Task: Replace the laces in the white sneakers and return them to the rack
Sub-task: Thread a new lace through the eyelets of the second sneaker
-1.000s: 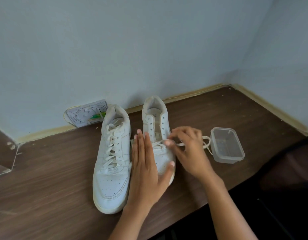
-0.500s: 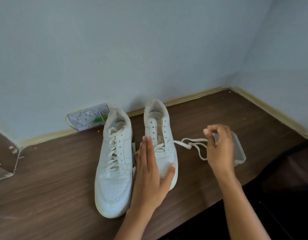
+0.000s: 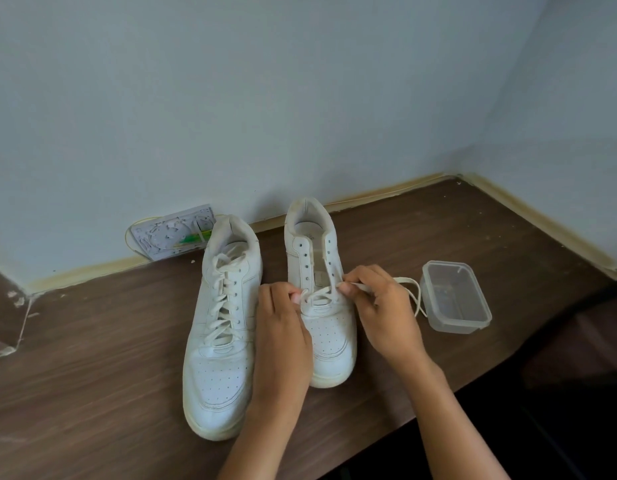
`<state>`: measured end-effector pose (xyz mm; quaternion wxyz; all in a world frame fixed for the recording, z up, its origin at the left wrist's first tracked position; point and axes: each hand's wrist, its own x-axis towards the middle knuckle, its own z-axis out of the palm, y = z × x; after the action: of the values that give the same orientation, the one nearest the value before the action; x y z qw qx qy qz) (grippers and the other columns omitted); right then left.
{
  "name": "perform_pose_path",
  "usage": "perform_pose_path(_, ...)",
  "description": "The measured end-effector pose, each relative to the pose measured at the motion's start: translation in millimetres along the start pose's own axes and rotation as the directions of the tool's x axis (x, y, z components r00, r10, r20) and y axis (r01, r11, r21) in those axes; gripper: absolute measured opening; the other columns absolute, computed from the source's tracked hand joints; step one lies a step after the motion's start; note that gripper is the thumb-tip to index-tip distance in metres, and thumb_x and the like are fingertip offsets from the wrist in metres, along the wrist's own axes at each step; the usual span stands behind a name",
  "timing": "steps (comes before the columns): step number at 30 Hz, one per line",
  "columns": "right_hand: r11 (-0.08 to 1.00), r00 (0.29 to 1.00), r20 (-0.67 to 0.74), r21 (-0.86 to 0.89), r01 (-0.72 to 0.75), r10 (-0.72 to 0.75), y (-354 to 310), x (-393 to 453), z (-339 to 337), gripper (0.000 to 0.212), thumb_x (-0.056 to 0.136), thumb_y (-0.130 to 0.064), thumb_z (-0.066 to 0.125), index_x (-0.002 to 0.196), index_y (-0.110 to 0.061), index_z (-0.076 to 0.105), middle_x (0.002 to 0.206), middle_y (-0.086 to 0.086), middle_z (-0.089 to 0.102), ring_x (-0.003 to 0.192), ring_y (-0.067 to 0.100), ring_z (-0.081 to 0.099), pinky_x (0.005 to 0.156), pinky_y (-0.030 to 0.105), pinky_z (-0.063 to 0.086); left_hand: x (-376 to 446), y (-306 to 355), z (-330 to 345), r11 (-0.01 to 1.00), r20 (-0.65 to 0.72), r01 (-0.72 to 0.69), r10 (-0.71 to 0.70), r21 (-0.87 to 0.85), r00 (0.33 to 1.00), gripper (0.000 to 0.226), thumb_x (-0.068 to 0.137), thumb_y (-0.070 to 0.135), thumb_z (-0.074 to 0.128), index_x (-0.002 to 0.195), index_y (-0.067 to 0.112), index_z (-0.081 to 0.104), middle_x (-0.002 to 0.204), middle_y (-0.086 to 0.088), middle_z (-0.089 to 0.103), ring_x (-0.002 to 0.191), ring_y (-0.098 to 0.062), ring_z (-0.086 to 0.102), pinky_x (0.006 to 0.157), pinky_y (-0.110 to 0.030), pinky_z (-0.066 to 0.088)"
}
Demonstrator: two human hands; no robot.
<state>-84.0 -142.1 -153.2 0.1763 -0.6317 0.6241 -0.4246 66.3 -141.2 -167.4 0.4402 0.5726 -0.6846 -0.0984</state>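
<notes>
Two white sneakers stand side by side on the brown table (image 3: 92,358), toes toward me. The left sneaker (image 3: 220,327) is laced up to the top. The right sneaker (image 3: 320,292) has a cream lace (image 3: 409,289) only through its lowest eyelets, the upper eyelets bare. My left hand (image 3: 282,337) pinches the lace at the shoe's left eyelet row. My right hand (image 3: 383,310) pinches the lace at the right eyelet row, and its free end trails right toward the container.
A clear plastic container (image 3: 454,301) sits right of the shoes. A white socket plate (image 3: 173,232) with a green mark leans against the wall behind the left sneaker. Walls close the table at back and right; its front edge runs below my arms.
My right hand, which had pulled the lace out to the right, came back to the shoe's eyelets. My left hand went from lying flat on the toe to pinching the lace.
</notes>
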Motion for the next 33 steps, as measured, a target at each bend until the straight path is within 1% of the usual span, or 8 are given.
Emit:
perform_pose_path(7,0.999,0.997,-0.067,-0.013,-0.045,0.044,2,-1,-3,0.013,0.095,-0.020,0.061,0.082,-0.022,0.061,0.082,-0.008,0.059,0.078,0.007,0.056,0.065,0.017,0.043,2,5,-14,0.999,0.239,0.032,-0.023,-0.031,0.971,0.024,0.097,0.017,0.058,0.119,0.017,0.049,0.091,0.004,0.057,0.083,-0.012,0.058,0.066,-0.021,0.042)
perform_pose_path(10,0.999,0.995,-0.084,0.011,-0.047,0.048,2,0,-5,0.010,0.093,-0.022,0.064,0.083,-0.022,0.064,0.082,-0.008,0.061,0.078,0.008,0.058,0.066,0.020,0.046,3,12,-21,0.988,0.348,0.108,-0.064,-0.108,0.935,0.027,0.097,0.040,0.049,0.118,0.026,0.041,0.070,0.006,0.057,0.063,-0.009,0.057,0.055,-0.022,0.045)
perform_pose_path(15,0.993,0.996,-0.051,0.095,-0.069,0.074,1,1,-8,0.012,0.092,-0.036,0.063,0.089,-0.024,0.066,0.086,-0.009,0.065,0.083,0.007,0.062,0.070,0.022,0.050,6,14,-31,0.944,0.507,0.237,-0.093,-0.228,0.857,0.026,0.097,0.032,0.056,0.116,0.028,0.038,0.064,-0.002,0.065,0.066,-0.006,0.062,0.063,-0.016,0.046)
perform_pose_path(18,0.988,0.986,-0.131,0.125,-0.085,0.101,-4,0,-12,0.016,0.091,-0.039,0.063,0.097,-0.025,0.066,0.092,-0.011,0.067,0.090,0.002,0.063,0.075,0.015,0.049,14,21,-38,0.761,0.566,0.466,-0.159,-0.452,0.809,0.026,0.094,0.021,0.063,0.115,0.028,0.049,0.070,-0.001,0.067,0.070,-0.007,0.065,0.068,-0.018,0.048)
perform_pose_path(21,0.958,0.959,-0.234,0.271,-0.096,0.162,-15,1,-17,0.010,0.092,-0.029,0.065,0.088,-0.021,0.068,0.080,-0.005,0.069,0.079,0.006,0.065,0.071,0.021,0.051,22,28,-47,0.397,0.567,0.597,-0.204,-0.697,0.798,0.027,0.092,0.005,0.062,0.116,0.017,0.059,0.087,-0.009,0.070,0.080,-0.022,0.070,0.072,-0.024,0.057)
perform_pose_path(24,0.787,0.975,0.020,0.587,-0.192,0.222,-23,3,-24,0.017,0.091,-0.017,0.064,0.081,-0.004,0.067,0.079,0.011,0.070,0.067,0.019,0.065,0.063,0.029,0.051,25,30,-50,0.252,0.475,0.509,-0.184,-0.823,0.860,0.031,0.092,-0.004,0.055,0.119,0.010,0.059,0.111,-0.011,0.071,0.099,-0.029,0.071,0.089,-0.033,0.057)
perform_pose_path(29,0.657,0.862,0.507,0.649,-0.383,0.002,-32,1,-26,0.029,0.092,-0.020,0.063,0.113,-0.001,0.067,0.109,0.020,0.069,0.084,0.026,0.064,0.069,0.028,0.051,23,31,-47,0.422,0.254,0.294,-0.149,-0.858,0.956,0.024,0.091,-0.005,0.059,0.110,0.009,0.066,0.110,-0.007,0.073,0.103,-0.020,0.070,0.081,-0.025,0.056)
perform_pose_path(33,0.664,0.803,0.594,0.621,-0.416,-0.051,-33,0,-24,0.037,0.089,-0.019,0.066,0.122,-0.003,0.062,0.094,0.014,0.071,0.078,0.020,0.054,0.071,0.027,0.043,22,28,-44,0.514,0.195,0.244,-0.148,-0.822,0.970,0.022,0.091,0.000,0.060,0.109,0.009,0.069,0.106,0.000,0.075,0.100,-0.015,0.071,0.078,-0.025,0.057)
